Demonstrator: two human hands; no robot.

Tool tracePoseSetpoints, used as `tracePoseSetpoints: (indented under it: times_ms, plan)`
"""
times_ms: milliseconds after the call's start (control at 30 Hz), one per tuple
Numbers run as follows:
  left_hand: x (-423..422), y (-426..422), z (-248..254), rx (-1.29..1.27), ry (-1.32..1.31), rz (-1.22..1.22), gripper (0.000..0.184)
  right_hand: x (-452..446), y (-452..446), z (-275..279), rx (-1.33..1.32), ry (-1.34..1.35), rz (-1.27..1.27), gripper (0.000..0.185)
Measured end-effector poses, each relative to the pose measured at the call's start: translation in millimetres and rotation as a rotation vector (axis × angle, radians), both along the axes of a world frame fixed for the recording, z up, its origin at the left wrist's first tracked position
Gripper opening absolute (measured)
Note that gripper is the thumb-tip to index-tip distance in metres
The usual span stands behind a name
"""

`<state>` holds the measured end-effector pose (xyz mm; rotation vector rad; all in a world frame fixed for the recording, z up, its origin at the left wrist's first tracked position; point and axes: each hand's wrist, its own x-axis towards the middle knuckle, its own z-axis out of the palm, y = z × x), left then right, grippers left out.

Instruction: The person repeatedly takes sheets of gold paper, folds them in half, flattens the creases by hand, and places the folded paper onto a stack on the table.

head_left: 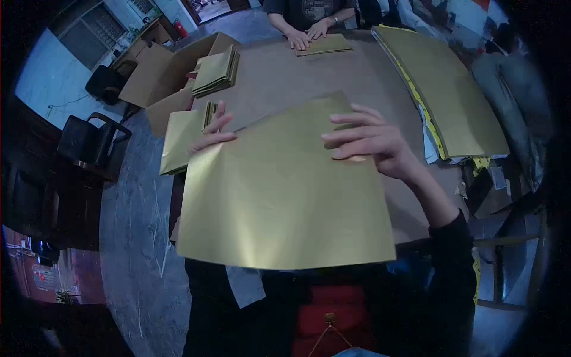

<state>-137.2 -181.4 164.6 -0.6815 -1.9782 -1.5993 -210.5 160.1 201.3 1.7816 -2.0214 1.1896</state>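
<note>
The sheet (285, 196) is over the table's (267, 77) near edge, left hand (219, 126) and right hand (380, 143) apart, both gripping its far side. Probably light, bendy, kinda slick (creases easily, I'd bet), so grip near corners.

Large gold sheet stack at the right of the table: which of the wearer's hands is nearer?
Right. The right hand holds the gold sheet just left of the large stack; the left hand is farther left, at the sheet's opposite side.
</note>
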Motion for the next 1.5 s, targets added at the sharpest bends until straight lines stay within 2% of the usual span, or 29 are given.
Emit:
tracePoseSetpoints:
  times_ms: [67, 133, 167, 233, 267, 333, 367, 433, 567, 800, 867, 933, 967, 1000, 1033, 1133, 1200, 1233, 1300, 1367, 1433, 1467, 1500]
  plan:
    - [16.7, 8.7, 2.3, -0.287, 0.088, -0.065, 0.026, 11.7, 30.3, -23.3, 0.083, 0.026, -0.117, 0.036]
    - [41.8, 17.0, -8.4, -0.862, -0.056, 0.056, 0.028, 24.8, 59.8, -63.4, 0.232, 0.060, -0.187, 0.027]
    - [55.3, 27.6, -32.2, -0.988, -0.046, 0.040, 0.036, 35.4, 72.9, -81.2, 0.340, 0.120, -0.180, 0.043]
    - [84.0, 48.8, -61.5, -1.217, -0.210, -0.075, 0.041, 60.6, 92.5, -112.2, 0.550, 0.057, -0.191, 0.045]
    - [100.7, 49.4, -85.8, -1.363, -0.211, -0.163, 0.049, 74.0, 100.0, -120.4, 0.662, 0.055, -0.156, 0.050]
    - [120.7, 55.5, -109.5, -1.222, -0.380, -0.290, 0.056, 87.7, 105.9, -141.4, 0.739, -0.016, -0.159, 0.053]
    - [125.2, 55.0, -112.8, -1.296, -0.354, -0.226, 0.062, 94.6, 109.1, -149.7, 0.799, -0.058, -0.170, 0.057]
    - [123.9, 56.6, -108.1, -1.363, -0.373, -0.238, 0.061, 92.2, 110.8, -154.3, 0.880, -0.063, -0.166, 0.056]
    - [118.4, 60.6, -102.6, -1.350, -0.280, -0.184, 0.064, 78.1, 103.7, -151.6, 0.836, -0.111, -0.193, 0.058]
    - [114.8, 65.4, -116.0, -1.259, -0.358, -0.145, 0.066, 66.8, 104.8, -156.1, 0.950, 0.000, -0.135, 0.056]
    - [117.6, 67.9, -118.5, -1.234, -0.382, -0.120, 0.065, 65.8, 109.5, -166.4, 0.912, 0.023, -0.131, 0.056]
    - [119.6, 69.1, -116.1, -1.137, -0.427, -0.065, 0.060, 63.5, 109.4, -166.3, 0.829, -0.139, -0.143, 0.051]
    - [120.3, 69.8, -115.4, -1.026, -0.466, -0.018, 0.048, 62.0, 105.5, -166.5, 0.606, -0.162, -0.182, 0.039]
    - [122.0, 69.3, -117.1, -1.026, -0.465, -0.017, 0.048, 61.2, 105.3, -166.4, 0.606, -0.161, -0.182, 0.039]
    - [122.8, 69.9, -117.8, -0.794, -0.638, 0.033, 0.038, 61.9, 105.0, -164.4, 0.655, -0.829, -0.421, 0.034]
    - [119.9, 89.9, -103.9, -0.533, -0.957, 0.181, 0.020, 72.3, 82.4, -154.4, 0.152, -1.408, -0.521, 0.031]
    - [121.1, 97.8, -123.3, -0.478, -0.632, 0.444, 0.020, 71.1, 68.5, -144.6, 0.160, -1.393, -0.673, 0.035]
    - [121.2, 100.0, -130.5, -0.489, -0.651, 0.522, 0.024, 70.9, 63.5, -142.8, 0.161, -1.388, -0.723, 0.036]
    - [121.8, 103.6, -131.4, -0.587, -0.678, 0.588, 0.025, 69.9, 55.6, -145.0, 0.400, -1.082, -0.954, 0.041]
    - [122.1, 106.5, -133.4, -0.558, -0.672, 0.587, 0.026, 73.7, 46.7, -143.1, 0.394, -1.068, -0.993, 0.045]
    - [123.8, 111.2, -135.8, -0.573, -0.693, 0.673, 0.028, 79.2, 39.5, -145.8, 0.323, -0.882, -1.107, 0.049]
    - [123.7, 111.6, -138.3, -0.538, -0.688, 0.671, 0.028, 79.4, 44.8, -160.8, 0.290, -0.771, -1.070, 0.053]
    - [123.2, 112.2, -138.5, -0.537, -0.684, 0.672, 0.028, 78.7, 43.7, -161.6, 0.287, -0.767, -1.070, 0.053]
